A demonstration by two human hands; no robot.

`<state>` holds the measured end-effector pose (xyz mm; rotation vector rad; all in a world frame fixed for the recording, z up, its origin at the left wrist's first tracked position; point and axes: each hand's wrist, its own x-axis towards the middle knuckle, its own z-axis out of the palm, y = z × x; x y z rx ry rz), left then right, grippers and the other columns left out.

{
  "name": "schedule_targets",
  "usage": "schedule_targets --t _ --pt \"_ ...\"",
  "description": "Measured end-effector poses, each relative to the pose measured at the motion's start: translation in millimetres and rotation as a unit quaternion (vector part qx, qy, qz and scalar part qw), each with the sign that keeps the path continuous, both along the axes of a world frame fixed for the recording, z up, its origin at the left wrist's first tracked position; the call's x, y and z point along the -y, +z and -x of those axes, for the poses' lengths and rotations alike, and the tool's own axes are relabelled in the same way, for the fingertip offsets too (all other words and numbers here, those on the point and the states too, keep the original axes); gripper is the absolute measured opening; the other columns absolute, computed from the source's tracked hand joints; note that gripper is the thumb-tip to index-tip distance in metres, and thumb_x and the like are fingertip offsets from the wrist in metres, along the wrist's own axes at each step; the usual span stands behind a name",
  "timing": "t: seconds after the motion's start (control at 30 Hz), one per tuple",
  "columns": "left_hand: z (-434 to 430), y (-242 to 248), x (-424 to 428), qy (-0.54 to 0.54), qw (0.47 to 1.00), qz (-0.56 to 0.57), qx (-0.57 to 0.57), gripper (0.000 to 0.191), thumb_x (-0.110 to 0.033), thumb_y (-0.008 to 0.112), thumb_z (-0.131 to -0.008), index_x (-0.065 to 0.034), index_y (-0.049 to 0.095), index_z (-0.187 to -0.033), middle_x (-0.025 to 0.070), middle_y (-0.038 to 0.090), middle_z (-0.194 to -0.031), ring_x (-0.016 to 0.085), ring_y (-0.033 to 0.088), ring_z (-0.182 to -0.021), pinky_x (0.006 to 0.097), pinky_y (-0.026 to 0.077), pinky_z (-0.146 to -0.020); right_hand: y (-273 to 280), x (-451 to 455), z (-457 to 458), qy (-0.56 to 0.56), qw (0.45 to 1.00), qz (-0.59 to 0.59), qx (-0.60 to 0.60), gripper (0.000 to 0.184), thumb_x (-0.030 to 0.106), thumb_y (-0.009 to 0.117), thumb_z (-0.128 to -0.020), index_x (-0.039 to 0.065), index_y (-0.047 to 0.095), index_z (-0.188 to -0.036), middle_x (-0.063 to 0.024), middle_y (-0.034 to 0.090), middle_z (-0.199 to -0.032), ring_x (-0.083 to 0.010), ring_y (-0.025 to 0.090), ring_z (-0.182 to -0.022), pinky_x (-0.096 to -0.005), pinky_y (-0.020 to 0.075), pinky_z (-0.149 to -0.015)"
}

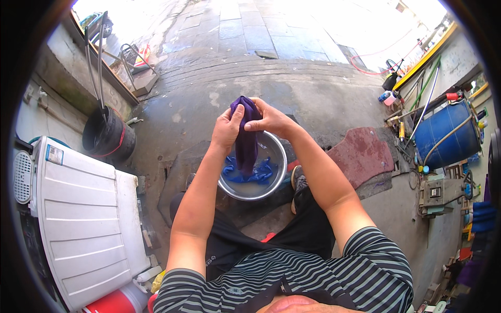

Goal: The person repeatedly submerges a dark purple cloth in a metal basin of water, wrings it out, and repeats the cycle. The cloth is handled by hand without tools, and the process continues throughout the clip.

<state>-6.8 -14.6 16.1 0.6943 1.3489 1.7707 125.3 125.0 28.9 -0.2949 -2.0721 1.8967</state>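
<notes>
A wet-looking dark purple cloth [246, 146] hangs down from both my hands over a round metal basin [282, 156]. My left hand [229, 125] pinches its upper left edge, thumb in front. On the upper right side, my right hand [270, 119] holds the same cloth between thumb and fingers. The cloth's lower end reaches into the basin, where blue cloth [262, 171] lies in cloudy water.
A white lidded appliance [86, 223] and a black bucket [117, 137] with long handles stand at left. On the right are a reddish mat [362, 156], a blue plastic barrel [448, 135] and a bench vise [438, 195]. My shoe [299, 184] is beside the basin.
</notes>
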Motion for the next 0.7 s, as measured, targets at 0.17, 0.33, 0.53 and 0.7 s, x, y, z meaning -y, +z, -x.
schedule_targets --t 0.17,0.33,0.53,0.7 --pt "8 15 5 -0.013 0.982 -0.093 0.164 0.029 -0.037 0.064 -0.109 -0.0088 0.072 -0.109 0.0023 0.075 -0.101 0.013 0.072 -0.087 0.0305 0.06 -0.08 -6 -4 -4 0.078 0.992 -0.007 0.1 0.074 0.013 0.09 -0.085 0.001 0.055 -0.149 -0.01 0.07 -0.134 -0.0174 0.063 -0.123 -0.0334 0.0476 -0.111" --pt "11 25 15 -0.058 0.962 -0.181 0.194 0.03 -0.036 0.062 -0.109 -0.0078 0.072 -0.109 0.0055 0.077 -0.105 0.018 0.075 -0.096 0.0347 0.062 -0.09 -20 -6 1 0.078 0.973 -0.091 0.195 0.039 0.005 0.081 -0.089 0.006 0.074 -0.128 -0.0016 0.078 -0.111 -0.0113 0.067 -0.103 -0.0323 0.0532 -0.1" --pt "24 23 15 0.015 0.959 -0.179 0.222 0.029 -0.036 0.063 -0.109 -0.0082 0.071 -0.112 0.0046 0.076 -0.105 0.017 0.074 -0.098 0.0355 0.06 -0.093 -37 -6 12 0.048 0.994 0.004 0.103 0.029 0.01 0.081 -0.092 0.003 0.076 -0.119 -0.0019 0.078 -0.105 -0.0111 0.068 -0.099 -0.0301 0.0543 -0.094" --pt "28 18 11 0.141 0.984 -0.052 0.091 0.036 -0.039 0.058 -0.111 -0.0059 0.069 -0.117 0.0055 0.074 -0.111 0.017 0.071 -0.106 0.0373 0.058 -0.097 -34 -3 17 -0.078 0.985 0.144 0.048 0.028 0.019 0.084 -0.094 0.001 0.076 -0.113 -0.0029 0.077 -0.099 -0.0097 0.069 -0.092 -0.0269 0.0549 -0.086"
